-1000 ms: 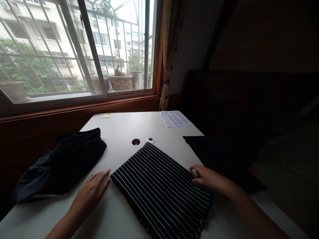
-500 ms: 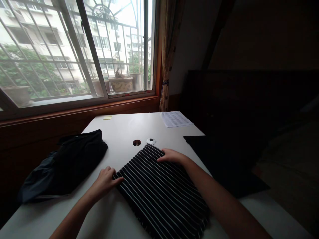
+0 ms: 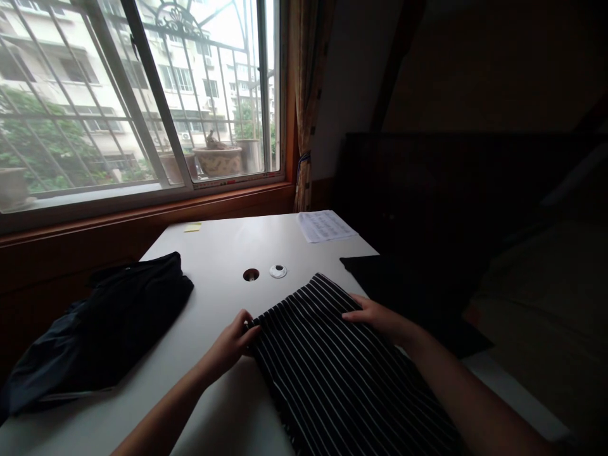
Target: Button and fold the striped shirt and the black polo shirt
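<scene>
A black cloth with thin white stripes (image 3: 342, 361), folded into a flat piece, lies at an angle over the front right of the white table (image 3: 213, 304). My left hand (image 3: 240, 335) pinches its left corner, thumb on top and the other fingers underneath. At its upper right edge, my right hand (image 3: 375, 316) grips the cloth with the thumb over the stripes; the fingers beneath are partly hidden. The cloth's near end runs below the bottom of the view, and my right forearm covers some of its right side.
Dark clothes (image 3: 114, 316) lie bunched at the table's left. Another dark folded cloth (image 3: 408, 297) lies along the right edge. Printed papers (image 3: 327, 226), a yellow note (image 3: 192, 227), a round cable hole (image 3: 251, 275) and its white cover (image 3: 278, 271) are farther back, below a barred window (image 3: 142, 101).
Both hands have shifted the striped cloth to the right, away from the cable hole and its cover. The camera view has turned slightly right.
</scene>
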The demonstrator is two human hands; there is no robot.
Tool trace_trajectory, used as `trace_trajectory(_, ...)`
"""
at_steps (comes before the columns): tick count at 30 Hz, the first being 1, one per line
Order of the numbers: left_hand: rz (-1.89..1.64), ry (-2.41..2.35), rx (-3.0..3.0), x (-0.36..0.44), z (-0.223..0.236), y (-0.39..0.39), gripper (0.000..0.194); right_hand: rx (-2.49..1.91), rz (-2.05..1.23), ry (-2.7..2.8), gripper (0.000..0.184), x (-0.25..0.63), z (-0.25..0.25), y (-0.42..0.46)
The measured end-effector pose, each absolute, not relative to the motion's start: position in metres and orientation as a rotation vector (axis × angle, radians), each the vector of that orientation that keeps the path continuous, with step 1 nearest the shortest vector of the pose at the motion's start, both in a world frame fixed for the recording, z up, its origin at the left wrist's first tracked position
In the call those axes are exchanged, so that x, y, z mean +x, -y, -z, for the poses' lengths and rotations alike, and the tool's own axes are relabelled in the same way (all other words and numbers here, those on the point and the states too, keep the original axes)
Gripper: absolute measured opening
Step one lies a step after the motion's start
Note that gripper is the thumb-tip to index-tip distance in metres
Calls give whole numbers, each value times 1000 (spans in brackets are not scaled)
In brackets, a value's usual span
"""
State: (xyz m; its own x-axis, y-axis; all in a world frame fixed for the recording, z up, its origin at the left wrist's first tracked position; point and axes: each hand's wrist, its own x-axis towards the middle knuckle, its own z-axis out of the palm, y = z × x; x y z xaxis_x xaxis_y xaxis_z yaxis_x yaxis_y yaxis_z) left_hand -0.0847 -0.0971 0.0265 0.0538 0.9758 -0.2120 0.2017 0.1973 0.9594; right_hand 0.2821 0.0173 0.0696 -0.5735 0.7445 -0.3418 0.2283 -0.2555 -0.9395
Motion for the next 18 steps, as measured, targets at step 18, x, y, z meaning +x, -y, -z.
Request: trace_trajectory(18, -1292, -990, 1069, 109, -67, -94, 33, -1560, -1251, 1329, 49, 438, -124, -96)
